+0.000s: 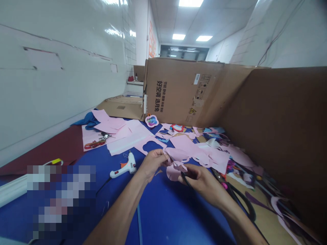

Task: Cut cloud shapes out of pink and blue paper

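Observation:
My left hand (153, 162) pinches the edge of a pink paper cutout (178, 154) above the blue table. Close on its right, my right hand (200, 178) is closed at the cutout's lower part, where a rounded pink piece (173, 173) hangs down. A slim black object (187, 180) shows under the right fingers; its kind is unclear. A white hot glue gun (127, 166) with an orange trigger lies left of my left wrist. Black-handled scissors (240, 199) lie beside my right forearm.
Pink paper sheets (184, 144) and offcuts spread across the back and right. Keys (104, 136) rest on paper at left. A flower-shaped piece (152, 121) leans near the cardboard box (178, 92). Another cardboard panel (286, 129) walls the right side.

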The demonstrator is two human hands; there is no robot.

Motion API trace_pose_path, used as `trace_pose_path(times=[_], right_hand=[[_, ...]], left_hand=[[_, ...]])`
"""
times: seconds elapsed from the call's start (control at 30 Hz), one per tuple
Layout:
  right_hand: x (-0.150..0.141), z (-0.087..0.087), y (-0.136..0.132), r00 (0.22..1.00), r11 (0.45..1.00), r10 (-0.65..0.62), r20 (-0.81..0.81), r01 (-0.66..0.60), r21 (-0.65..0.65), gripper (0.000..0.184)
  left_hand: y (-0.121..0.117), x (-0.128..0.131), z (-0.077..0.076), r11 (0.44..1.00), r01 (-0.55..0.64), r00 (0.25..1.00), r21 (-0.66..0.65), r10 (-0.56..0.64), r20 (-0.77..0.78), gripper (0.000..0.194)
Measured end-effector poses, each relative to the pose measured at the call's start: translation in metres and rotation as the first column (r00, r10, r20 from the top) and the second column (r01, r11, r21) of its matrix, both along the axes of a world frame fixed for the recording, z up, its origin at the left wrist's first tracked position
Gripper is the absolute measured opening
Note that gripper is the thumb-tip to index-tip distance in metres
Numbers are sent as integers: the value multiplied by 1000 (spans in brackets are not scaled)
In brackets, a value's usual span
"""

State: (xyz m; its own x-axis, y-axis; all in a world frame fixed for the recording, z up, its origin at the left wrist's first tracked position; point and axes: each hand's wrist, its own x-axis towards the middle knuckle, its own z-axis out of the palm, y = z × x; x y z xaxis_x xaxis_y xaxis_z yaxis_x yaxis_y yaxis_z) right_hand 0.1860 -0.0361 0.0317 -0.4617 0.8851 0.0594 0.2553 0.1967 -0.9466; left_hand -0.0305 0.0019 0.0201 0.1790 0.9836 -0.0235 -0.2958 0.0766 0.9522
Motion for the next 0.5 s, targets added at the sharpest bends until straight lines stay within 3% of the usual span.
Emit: trace_pose_path(times=[0.5], right_hand=[[2, 1, -1, 999, 1000, 27, 28, -26, -14, 30]], left_hand=[[-1, -8, 8, 996, 77, 994, -34, -80, -78, 18]])
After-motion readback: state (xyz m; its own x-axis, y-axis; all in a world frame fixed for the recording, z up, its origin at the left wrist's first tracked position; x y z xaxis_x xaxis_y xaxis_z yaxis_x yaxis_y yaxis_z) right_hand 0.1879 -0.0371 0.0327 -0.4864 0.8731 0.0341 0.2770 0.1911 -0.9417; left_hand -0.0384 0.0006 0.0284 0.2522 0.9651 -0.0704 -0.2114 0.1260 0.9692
